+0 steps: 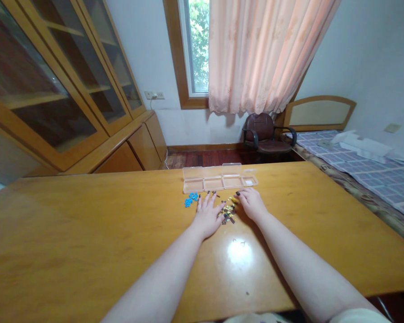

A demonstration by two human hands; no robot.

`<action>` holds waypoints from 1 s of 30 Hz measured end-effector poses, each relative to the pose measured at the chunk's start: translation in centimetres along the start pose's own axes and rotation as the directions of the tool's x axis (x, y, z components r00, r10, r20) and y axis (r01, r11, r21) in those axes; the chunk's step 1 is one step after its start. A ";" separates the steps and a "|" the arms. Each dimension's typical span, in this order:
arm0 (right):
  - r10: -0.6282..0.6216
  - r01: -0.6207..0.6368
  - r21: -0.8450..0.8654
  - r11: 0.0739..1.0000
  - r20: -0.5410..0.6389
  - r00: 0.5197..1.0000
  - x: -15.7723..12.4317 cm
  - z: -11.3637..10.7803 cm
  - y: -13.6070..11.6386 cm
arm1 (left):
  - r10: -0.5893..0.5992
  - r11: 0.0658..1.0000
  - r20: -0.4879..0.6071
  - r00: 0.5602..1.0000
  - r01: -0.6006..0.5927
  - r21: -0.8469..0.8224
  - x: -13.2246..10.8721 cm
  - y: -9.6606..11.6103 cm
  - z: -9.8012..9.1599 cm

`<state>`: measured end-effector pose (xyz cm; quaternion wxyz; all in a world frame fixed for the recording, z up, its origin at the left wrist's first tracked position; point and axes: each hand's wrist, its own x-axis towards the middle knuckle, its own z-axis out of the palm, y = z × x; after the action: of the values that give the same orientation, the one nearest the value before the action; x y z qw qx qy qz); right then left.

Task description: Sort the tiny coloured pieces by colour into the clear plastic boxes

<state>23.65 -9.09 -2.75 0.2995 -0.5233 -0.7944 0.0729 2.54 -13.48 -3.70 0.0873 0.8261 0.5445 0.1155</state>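
My left hand (207, 217) lies palm down on the table, fingers spread, between two heaps of small pieces. Just left of its fingertips is a cluster of bright blue pieces (191, 199). To its right lies a mixed pile of yellow and dark brown pieces (229, 211), which its thumb touches. My right hand (251, 202) rests at the far right side of that pile, fingers bent and together near a yellow piece; what they hold, if anything, is hidden. Beyond both hands stands a clear plastic compartment box (212, 184) with its lids raised.
The wooden table (121, 237) spans the foreground, with a bright glare spot near its front. Behind it are a brown armchair (261, 130) and a pink curtain (256, 54). A glass-fronted cabinet (97, 76) stands at left, a bed (357, 157) at right.
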 end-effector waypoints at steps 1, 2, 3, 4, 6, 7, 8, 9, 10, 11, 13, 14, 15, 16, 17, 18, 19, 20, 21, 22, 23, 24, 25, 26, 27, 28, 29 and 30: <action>0.020 -0.020 -0.011 1.000 0.001 1.000 0.0 -0.2 0.0 | -0.016 1.000 -0.007 1.000 0.016 0.000 0.0 -0.1 0.0; 0.031 -0.031 -0.018 0.999 0.008 0.999 0.0 -0.4 0.1 | -0.031 1.000 -0.016 0.999 0.031 0.000 0.0 -0.2 0.0; 0.036 -0.036 -0.022 0.999 0.018 0.999 0.0 -0.6 0.2 | -0.045 0.999 -0.026 0.999 0.045 0.000 0.0 -0.3 0.0; 0.034 -0.034 -0.023 0.999 0.031 0.999 0.0 -0.7 0.2 | -0.057 0.998 -0.035 0.998 0.057 0.001 0.0 -0.4 0.0; 0.018 -0.017 -0.016 1.000 0.061 0.998 0.0 -0.7 0.4 | -0.075 0.997 -0.040 0.996 0.076 0.006 0.0 -0.6 0.0; 0.005 -0.004 -0.014 1.000 0.073 0.997 0.0 -0.6 0.4 | -0.085 0.996 -0.039 0.996 0.085 0.010 0.0 -0.7 0.0; -0.007 0.008 -0.013 1.000 0.082 0.997 0.0 -0.5 0.4 | -0.095 0.995 -0.037 0.995 0.096 0.015 0.0 -0.7 0.0; -0.020 0.022 -0.014 1.000 0.089 0.996 0.0 -0.5 0.3 | -0.106 0.994 -0.036 0.994 0.107 0.020 0.0 -0.8 0.1; -0.034 0.035 -0.017 0.999 0.095 0.995 0.0 -0.4 0.2 | -0.119 0.993 -0.037 0.992 0.120 0.024 0.0 -0.8 0.2; -0.045 0.047 -0.022 0.999 0.101 0.994 0.0 -0.4 0.2 | -0.131 0.991 -0.039 0.991 0.132 0.028 0.1 -0.9 0.3; -0.057 0.061 -0.035 0.998 0.116 0.992 0.0 -0.4 0.0 | -0.149 0.988 -0.044 0.988 0.150 0.033 0.1 -1.0 0.4; -0.058 0.064 -0.041 0.997 0.126 0.990 0.1 -0.4 -0.1 | -0.157 0.987 -0.049 0.986 0.158 0.033 0.2 -1.0 0.5; -0.058 0.065 -0.047 0.997 0.138 0.989 0.1 -0.4 -0.2 | -0.165 0.985 -0.058 0.985 0.167 0.033 0.2 -1.0 0.6; -0.058 0.066 -0.052 0.996 0.150 0.987 0.1 -0.4 -0.3 | -0.174 0.984 -0.068 0.982 0.176 0.032 0.3 -1.1 0.7; -0.058 0.068 -0.059 0.996 0.161 0.985 0.1 -0.5 -0.4 | -0.182 0.982 -0.078 0.980 0.185 0.030 0.3 -1.1 0.7; -0.058 0.070 -0.068 0.995 0.169 0.984 0.0 -0.5 -0.5 | -0.191 0.981 -0.086 0.978 0.194 0.028 0.3 -1.2 0.7; -0.060 0.074 -0.077 0.994 0.174 0.983 0.0 -0.5 -0.5 | -0.197 0.979 -0.091 0.976 0.200 0.026 0.4 -1.2 0.7; -0.062 0.078 -0.086 0.993 0.175 0.983 0.0 -0.5 -0.6 | -0.202 0.979 -0.093 0.975 0.205 0.023 0.4 -1.2 0.7; -0.067 0.084 -0.094 0.992 0.172 0.983 0.0 -0.5 -0.6 | -0.205 0.978 -0.091 0.975 0.208 0.021 0.4 -1.2 0.7; -0.073 0.090 -0.099 0.991 0.166 0.983 -0.1 -0.5 -0.6 | -0.208 0.977 -0.088 0.974 0.210 0.019 0.4 -1.2 0.6; -0.080 0.096 -0.102 0.990 0.157 0.984 -0.1 -0.5 -0.6 | -0.212 0.977 -0.085 0.974 0.214 0.018 0.4 -1.2 0.5; -0.085 0.101 -0.102 0.990 0.146 0.986 -0.1 -0.6 -0.5 | -0.217 0.976 -0.083 0.973 0.219 0.017 0.4 -1.2 0.5; -0.088 0.102 -0.099 0.990 0.133 0.987 -0.1 -0.7 -0.4 | -0.223 0.974 -0.081 0.971 0.225 0.016 0.4 -1.2 0.4; -0.089 0.102 -0.096 0.990 0.123 0.988 -0.1 -0.7 -0.3 | -0.231 0.972 -0.078 0.970 0.233 0.013 0.4 -1.2 0.3; -0.089 0.100 -0.092 0.991 0.117 0.989 -0.1 -0.8 -0.2 | -0.238 0.971 -0.074 0.968 0.239 0.008 0.4 -1.2 0.2; -0.085 0.096 -0.087 0.992 0.115 0.990 0.0 -0.9 -0.1 | -0.242 0.970 -0.069 0.968 0.243 0.003 0.4 -1.2 0.2; -0.080 0.090 -0.083 0.993 0.117 0.990 0.0 -0.9 -0.1 | -0.244 0.970 -0.064 0.968 0.244 -0.003 0.4 -1.2 0.1; -0.072 0.082 -0.081 0.993 0.120 0.990 0.0 -0.9 0.0 | -0.244 0.970 -0.059 0.968 0.244 -0.007 0.4 -1.2 0.1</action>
<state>24.12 -9.30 -2.02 0.2323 -0.4995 -0.8326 0.0577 1.69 -12.66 -4.07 0.0846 0.7490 0.6445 0.1285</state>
